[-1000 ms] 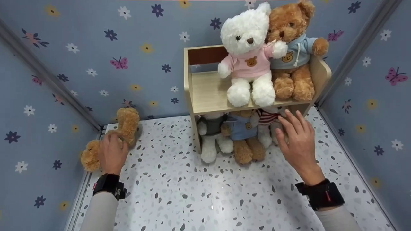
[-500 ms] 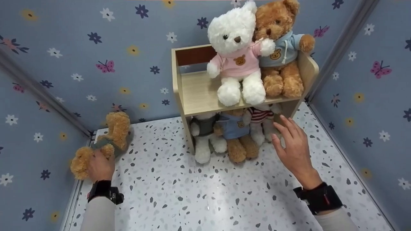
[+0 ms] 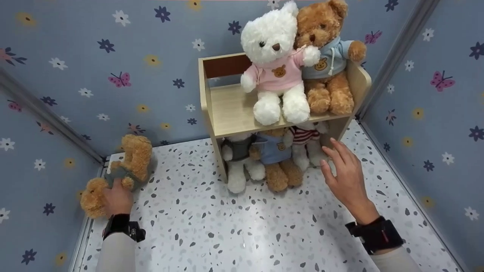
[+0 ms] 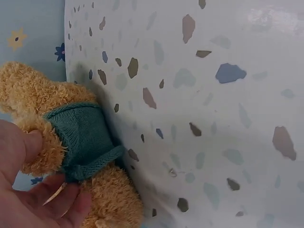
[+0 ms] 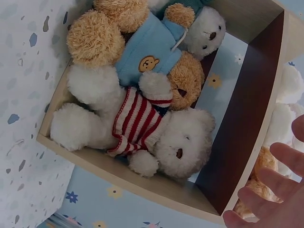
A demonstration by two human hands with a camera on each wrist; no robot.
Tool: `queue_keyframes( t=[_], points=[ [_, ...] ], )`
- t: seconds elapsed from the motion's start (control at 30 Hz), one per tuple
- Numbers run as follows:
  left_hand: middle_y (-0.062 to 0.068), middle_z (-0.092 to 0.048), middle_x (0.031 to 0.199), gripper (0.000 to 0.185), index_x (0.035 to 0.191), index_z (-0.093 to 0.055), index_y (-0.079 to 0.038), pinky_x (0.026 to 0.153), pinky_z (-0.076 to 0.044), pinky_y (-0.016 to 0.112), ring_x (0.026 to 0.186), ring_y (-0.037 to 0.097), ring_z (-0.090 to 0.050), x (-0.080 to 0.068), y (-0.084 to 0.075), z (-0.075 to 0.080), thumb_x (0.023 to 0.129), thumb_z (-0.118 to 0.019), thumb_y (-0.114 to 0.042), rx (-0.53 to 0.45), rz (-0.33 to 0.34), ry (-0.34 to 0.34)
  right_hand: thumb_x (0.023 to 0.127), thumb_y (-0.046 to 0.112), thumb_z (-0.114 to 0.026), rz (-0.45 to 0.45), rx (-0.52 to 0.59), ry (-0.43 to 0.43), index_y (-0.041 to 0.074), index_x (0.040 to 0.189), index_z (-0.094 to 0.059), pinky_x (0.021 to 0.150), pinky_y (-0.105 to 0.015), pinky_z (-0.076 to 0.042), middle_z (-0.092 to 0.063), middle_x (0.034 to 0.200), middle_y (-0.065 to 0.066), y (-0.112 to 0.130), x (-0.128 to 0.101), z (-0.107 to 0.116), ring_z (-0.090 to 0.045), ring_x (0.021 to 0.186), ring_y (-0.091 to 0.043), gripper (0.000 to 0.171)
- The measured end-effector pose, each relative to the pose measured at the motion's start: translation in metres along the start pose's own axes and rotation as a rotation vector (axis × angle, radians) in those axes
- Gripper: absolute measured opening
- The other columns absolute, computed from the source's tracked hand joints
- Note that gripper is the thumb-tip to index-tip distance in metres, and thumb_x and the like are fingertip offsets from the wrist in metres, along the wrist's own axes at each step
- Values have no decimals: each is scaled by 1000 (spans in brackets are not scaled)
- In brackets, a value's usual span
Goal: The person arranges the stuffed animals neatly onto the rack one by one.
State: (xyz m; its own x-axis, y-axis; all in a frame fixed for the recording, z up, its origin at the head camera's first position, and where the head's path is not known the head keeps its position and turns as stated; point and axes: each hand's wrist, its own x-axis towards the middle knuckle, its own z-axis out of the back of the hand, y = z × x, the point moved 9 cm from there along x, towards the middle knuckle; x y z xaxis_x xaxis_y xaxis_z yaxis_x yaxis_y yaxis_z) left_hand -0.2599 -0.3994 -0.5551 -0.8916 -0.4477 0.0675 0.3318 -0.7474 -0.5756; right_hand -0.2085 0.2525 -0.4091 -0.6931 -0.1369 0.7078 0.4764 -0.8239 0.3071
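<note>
– The speckled white floor (image 3: 242, 234) is holding a light wooden shelf (image 3: 230, 109). Where is the fuzzy brown teddy in the green sweater (image 3: 126, 172)?

– It is lying by the left wall. The left hand (image 3: 118, 198) is gripping it. The right hand (image 3: 346, 175) is hanging spread, near the white teddy in the striped red sweater (image 5: 130, 128).

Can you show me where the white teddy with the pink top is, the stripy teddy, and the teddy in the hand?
White teddy (image 3: 278, 71): head view, on its pink top.
Stripy teddy (image 5: 137, 121): right wrist view, on its striped jumper.
Held teddy (image 4: 83, 137): left wrist view, on its green jumper.
</note>
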Motion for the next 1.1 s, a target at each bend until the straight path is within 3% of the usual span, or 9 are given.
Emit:
queue_keyframes(
  t=[0.17, 0.47, 0.57, 0.7, 0.77, 0.83, 0.93, 1.0, 1.1],
  points=[
    [35, -33, 138, 33, 133, -42, 6, 94, -31, 64, 122, 52, -36, -23, 11, -6, 102, -33, -3, -260, -62, -51, 94, 17, -62, -3, 15, 7, 4, 128, -62, 103, -55, -33, -47, 143, -15, 0, -4, -2, -42, 131, -35, 36],
    [7, -42, 148, 33, 133, -45, -6, 87, -38, 43, 116, 30, -47, -75, 21, -32, 106, -37, -23, -544, -59, 132, 96, 20, -61, -24, 45, 6, 4, 129, -61, 103, -57, -33, -45, 145, -15, -1, -12, -4, -42, 131, -36, 36],
    [8, -49, 136, 30, 119, -49, -3, 85, -34, 38, 108, 23, -46, -89, 31, -30, 106, -35, -26, -673, 72, 62, 97, 21, -60, -29, 50, 14, 5, 129, -61, 104, -56, -33, -45, 146, -14, 1, -14, -6, -41, 132, -35, 37],
    [9, -40, 118, 44, 113, -39, -10, 79, -30, 37, 90, 20, -39, -97, 51, -37, 101, -35, -52, -817, 376, 16, 97, 21, -60, -35, 56, 12, 5, 129, -61, 105, -55, -32, -45, 145, -14, 2, -16, -5, -42, 132, -35, 36],
    [9, -32, 119, 58, 118, -31, -13, 76, -28, 39, 85, 21, -34, -98, 58, -43, 93, -37, -65, -834, 509, 51, 96, 21, -61, -37, 59, 7, 5, 129, -62, 105, -54, -32, -45, 145, -14, 1, -17, -5, -42, 131, -36, 36],
    [16, -28, 134, 80, 136, -24, -11, 85, -35, 42, 101, 27, -41, -98, 61, -48, 87, -41, -72, -819, 587, 111, 95, 19, -62, -37, 61, 4, 5, 128, -62, 105, -55, -32, -46, 144, -15, 1, -19, -4, -43, 130, -38, 36],
    [26, -7, 155, 112, 153, 0, -2, 104, -31, 54, 134, 42, -28, -97, 62, -55, 82, -47, -74, -775, 644, 223, 94, 17, -64, -39, 61, 1, 5, 127, -63, 103, -56, -33, -47, 143, -15, 0, -22, -5, -44, 129, -38, 36],
    [23, 6, 159, 120, 153, 12, -5, 109, -23, 60, 143, 43, -10, -95, 60, -60, 79, -52, -75, -750, 669, 308, 93, 16, -64, -40, 59, 7, 4, 127, -62, 103, -56, -34, -47, 143, -16, -1, -24, -7, -44, 129, -38, 35],
    [20, 13, 158, 122, 150, 23, -10, 109, -26, 57, 144, 42, -7, -91, 56, -69, 81, -58, -70, -767, 691, 419, 94, 16, -64, -40, 49, 26, 4, 126, -62, 102, -55, -35, -47, 143, -16, 0, -28, -12, -45, 129, -36, 35]
  ],
)
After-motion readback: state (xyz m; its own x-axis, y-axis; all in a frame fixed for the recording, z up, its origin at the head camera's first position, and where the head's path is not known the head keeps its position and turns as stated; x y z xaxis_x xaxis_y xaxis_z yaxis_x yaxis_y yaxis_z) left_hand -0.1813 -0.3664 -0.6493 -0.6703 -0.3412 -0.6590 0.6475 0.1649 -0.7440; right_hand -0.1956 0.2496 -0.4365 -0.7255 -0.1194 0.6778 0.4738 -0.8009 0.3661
